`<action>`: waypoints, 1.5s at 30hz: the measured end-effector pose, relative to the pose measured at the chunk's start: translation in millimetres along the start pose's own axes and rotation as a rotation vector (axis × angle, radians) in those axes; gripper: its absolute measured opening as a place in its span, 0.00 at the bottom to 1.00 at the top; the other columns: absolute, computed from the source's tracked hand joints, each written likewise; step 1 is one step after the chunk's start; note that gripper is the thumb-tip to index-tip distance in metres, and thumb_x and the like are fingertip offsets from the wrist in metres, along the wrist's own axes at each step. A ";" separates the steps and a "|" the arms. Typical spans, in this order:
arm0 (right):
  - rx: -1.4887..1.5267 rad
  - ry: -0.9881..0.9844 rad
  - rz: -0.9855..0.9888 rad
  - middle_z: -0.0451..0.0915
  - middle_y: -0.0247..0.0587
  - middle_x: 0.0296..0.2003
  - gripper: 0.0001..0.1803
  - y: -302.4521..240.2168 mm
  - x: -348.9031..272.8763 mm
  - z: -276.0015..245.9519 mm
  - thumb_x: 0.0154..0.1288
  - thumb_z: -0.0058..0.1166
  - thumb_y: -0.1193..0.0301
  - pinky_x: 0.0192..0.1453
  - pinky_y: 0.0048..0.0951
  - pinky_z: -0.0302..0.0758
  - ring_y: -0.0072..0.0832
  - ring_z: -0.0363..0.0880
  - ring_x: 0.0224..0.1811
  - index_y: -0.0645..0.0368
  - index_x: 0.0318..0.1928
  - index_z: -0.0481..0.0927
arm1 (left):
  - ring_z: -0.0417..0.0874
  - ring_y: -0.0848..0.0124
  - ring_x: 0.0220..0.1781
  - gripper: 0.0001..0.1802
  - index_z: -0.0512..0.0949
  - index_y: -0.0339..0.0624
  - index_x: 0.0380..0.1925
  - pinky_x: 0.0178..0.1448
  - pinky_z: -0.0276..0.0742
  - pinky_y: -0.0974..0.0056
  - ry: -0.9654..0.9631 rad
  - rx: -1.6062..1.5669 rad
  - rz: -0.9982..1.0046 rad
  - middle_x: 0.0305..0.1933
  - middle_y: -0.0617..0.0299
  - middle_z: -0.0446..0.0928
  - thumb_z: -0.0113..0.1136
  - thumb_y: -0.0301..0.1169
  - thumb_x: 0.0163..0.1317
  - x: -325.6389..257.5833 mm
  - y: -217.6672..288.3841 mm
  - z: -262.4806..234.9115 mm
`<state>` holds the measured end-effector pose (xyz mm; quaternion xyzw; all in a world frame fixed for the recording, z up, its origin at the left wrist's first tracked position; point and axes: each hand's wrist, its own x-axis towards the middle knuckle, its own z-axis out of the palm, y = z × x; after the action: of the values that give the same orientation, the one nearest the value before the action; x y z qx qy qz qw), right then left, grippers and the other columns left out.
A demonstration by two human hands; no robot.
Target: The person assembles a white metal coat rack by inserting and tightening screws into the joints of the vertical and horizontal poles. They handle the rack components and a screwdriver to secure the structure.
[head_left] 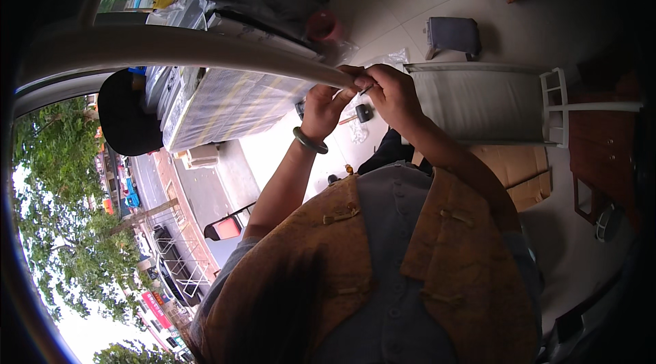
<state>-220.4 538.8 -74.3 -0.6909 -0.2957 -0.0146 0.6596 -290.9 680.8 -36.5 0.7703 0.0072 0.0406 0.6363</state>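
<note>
A long pale bar (205,46) runs from the left edge toward the middle of the view. My left hand (324,106), with a green bangle (309,141) on its wrist, is closed around the bar's near end. Right beside it, my right hand (391,93) pinches a small thin dark piece (367,89) against that end. What kind of piece it is I cannot tell. Both hands touch each other at the bar's tip. My brown vest (355,268) over a grey shirt fills the lower middle.
A small black-headed hammer (363,113) lies on the pale floor below my hands. A grey stool (452,35), a white bench (482,101) and flat cardboard (523,176) are at the right. A wrapped stack (232,106) lies under the bar. Dark wooden furniture (605,152) stands far right.
</note>
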 end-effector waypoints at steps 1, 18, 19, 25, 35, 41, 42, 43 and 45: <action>-0.017 -0.011 -0.014 0.77 0.47 0.26 0.05 -0.3 0.8 -0.9 0.54 0.57 0.79 0.31 0.35 0.73 0.43 0.78 0.29 0.62 0.32 0.74 | 0.76 0.71 0.49 0.09 0.76 0.36 0.42 0.56 0.69 0.66 0.002 0.002 -0.013 0.48 0.60 0.76 0.55 0.27 0.63 0.1 1.8 0.4; 0.049 -0.069 -0.022 0.78 0.44 0.26 0.06 -4.3 6.3 -6.3 0.57 0.59 0.73 0.31 0.33 0.73 0.39 0.78 0.28 0.58 0.36 0.80 | 0.75 0.72 0.48 0.08 0.76 0.37 0.40 0.55 0.69 0.67 0.040 -0.012 -0.050 0.48 0.62 0.76 0.57 0.27 0.62 -2.0 -3.6 0.4; 0.019 -0.064 -0.012 0.77 0.44 0.25 0.06 -2.5 5.7 -5.0 0.57 0.58 0.72 0.31 0.33 0.72 0.39 0.77 0.27 0.58 0.36 0.80 | 0.75 0.72 0.48 0.07 0.76 0.37 0.39 0.55 0.69 0.67 0.038 -0.018 -0.044 0.48 0.62 0.76 0.57 0.27 0.62 -1.7 -2.4 1.2; -0.076 -0.139 0.140 0.78 0.44 0.23 0.08 -1.6 7.7 -4.3 0.60 0.58 0.67 0.29 0.32 0.72 0.37 0.78 0.24 0.58 0.35 0.79 | 0.75 0.72 0.47 0.06 0.75 0.37 0.35 0.55 0.69 0.66 0.033 -0.007 -0.037 0.47 0.62 0.76 0.57 0.28 0.62 -2.3 -7.3 -1.9; 0.370 -0.153 0.297 0.78 0.33 0.28 0.07 4.4 1.9 -1.1 0.61 0.57 0.75 0.34 0.18 0.71 0.12 0.73 0.30 0.64 0.37 0.74 | 0.76 0.72 0.48 0.10 0.75 0.37 0.41 0.55 0.71 0.66 0.058 0.036 -0.060 0.48 0.61 0.76 0.58 0.29 0.61 -2.7 -10.0 -4.3; 0.169 -0.120 0.102 0.80 0.37 0.29 0.06 -0.2 -0.6 -5.9 0.59 0.56 0.77 0.31 0.25 0.71 0.21 0.77 0.29 0.64 0.37 0.74 | 0.76 0.72 0.48 0.10 0.75 0.37 0.42 0.55 0.70 0.67 0.046 0.078 -0.084 0.48 0.61 0.76 0.58 0.29 0.62 -4.2 -14.0 -8.8; 0.127 -0.089 0.022 0.80 0.39 0.29 0.06 1.3 -0.6 -4.9 0.59 0.56 0.77 0.30 0.26 0.71 0.24 0.77 0.28 0.64 0.37 0.74 | 0.76 0.72 0.49 0.11 0.75 0.37 0.42 0.55 0.70 0.67 0.034 0.053 -0.067 0.48 0.61 0.76 0.58 0.29 0.62 -4.3 -12.4 -7.1; 0.060 -0.097 -0.006 0.80 0.40 0.29 0.06 0.5 0.5 -5.2 0.60 0.56 0.76 0.30 0.27 0.71 0.25 0.78 0.28 0.64 0.36 0.74 | 0.76 0.72 0.49 0.11 0.75 0.36 0.42 0.55 0.70 0.67 0.024 0.029 -0.049 0.48 0.61 0.76 0.58 0.29 0.62 -4.2 -9.5 -4.8; -0.076 -0.112 -0.062 0.79 0.43 0.29 0.06 -1.7 2.8 -6.8 0.60 0.56 0.75 0.29 0.29 0.70 0.29 0.78 0.28 0.63 0.35 0.73 | 0.76 0.71 0.49 0.11 0.75 0.36 0.43 0.55 0.70 0.67 0.024 0.011 -0.035 0.48 0.60 0.76 0.57 0.29 0.62 -3.3 -6.8 -4.2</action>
<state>-216.3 533.6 -70.8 -0.7056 -0.3526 -0.0073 0.6147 -294.3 686.1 -42.6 0.7729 0.0285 0.0386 0.6327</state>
